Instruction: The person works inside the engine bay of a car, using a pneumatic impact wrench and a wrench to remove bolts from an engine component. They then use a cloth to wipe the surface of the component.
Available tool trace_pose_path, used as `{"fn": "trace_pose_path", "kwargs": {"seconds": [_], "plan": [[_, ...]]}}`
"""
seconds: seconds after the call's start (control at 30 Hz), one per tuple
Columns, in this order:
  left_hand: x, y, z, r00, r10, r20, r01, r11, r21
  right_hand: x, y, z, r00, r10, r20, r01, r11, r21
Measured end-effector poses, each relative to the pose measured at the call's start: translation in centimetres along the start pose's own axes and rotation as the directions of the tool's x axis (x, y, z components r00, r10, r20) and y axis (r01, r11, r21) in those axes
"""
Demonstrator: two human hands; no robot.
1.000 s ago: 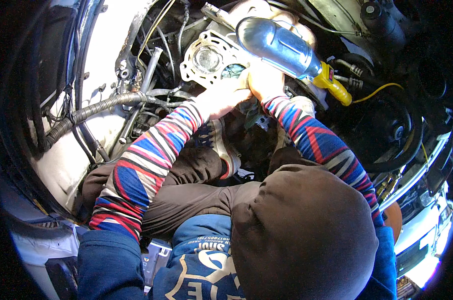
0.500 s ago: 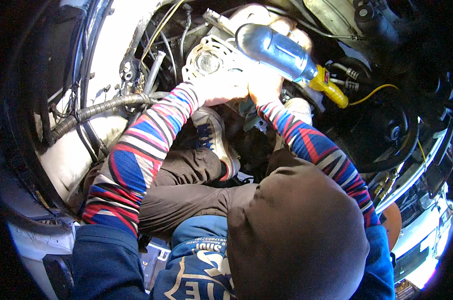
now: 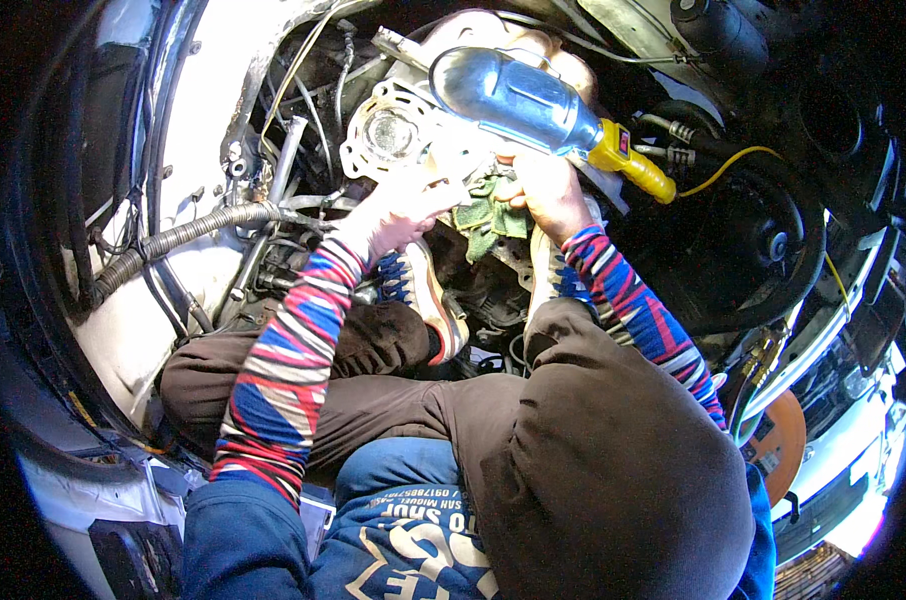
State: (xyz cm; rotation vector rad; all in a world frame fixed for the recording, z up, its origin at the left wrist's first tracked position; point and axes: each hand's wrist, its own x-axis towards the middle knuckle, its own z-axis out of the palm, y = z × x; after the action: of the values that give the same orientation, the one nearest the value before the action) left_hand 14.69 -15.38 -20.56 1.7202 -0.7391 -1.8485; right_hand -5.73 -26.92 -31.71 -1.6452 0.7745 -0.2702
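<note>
Below the bright engine block face, with its round bore, my left hand has curled fingers; glare hides what, if anything, they hold. My right hand has its fingers closed at the edge of a crumpled green cloth, which hangs between my hands beside the block. A chrome work lamp with a yellow handle lies just above both hands, lighting the block.
I sit in the engine bay with my shoes below the block. A corrugated hose and a pale inner panel are at the left. Dark round parts, a yellow cord and a metal front edge are at the right.
My hands have drawn apart, the right shifting rightward and the left slightly down and leftward, uncovering more of the green cloth. The block and lamp now appear further left in view.
</note>
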Motion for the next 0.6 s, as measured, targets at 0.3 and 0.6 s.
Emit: {"fn": "trace_pose_path", "kwargs": {"seconds": [0.3, 0.6], "plan": [[-1.2, -0.1, 7.4, 0.958, -0.245, -0.148, 0.081, 0.728, -0.681, -1.3, -4.5, -2.5, 0.906, 0.412, 0.100, -0.423, 0.859, 0.289], [1.5, -1.1, 11.4, 0.939, -0.303, -0.164, 0.061, 0.615, -0.786, -0.5, -0.6, -1.0, 0.990, -0.138, 0.020, 0.140, 0.981, -0.135]]}}
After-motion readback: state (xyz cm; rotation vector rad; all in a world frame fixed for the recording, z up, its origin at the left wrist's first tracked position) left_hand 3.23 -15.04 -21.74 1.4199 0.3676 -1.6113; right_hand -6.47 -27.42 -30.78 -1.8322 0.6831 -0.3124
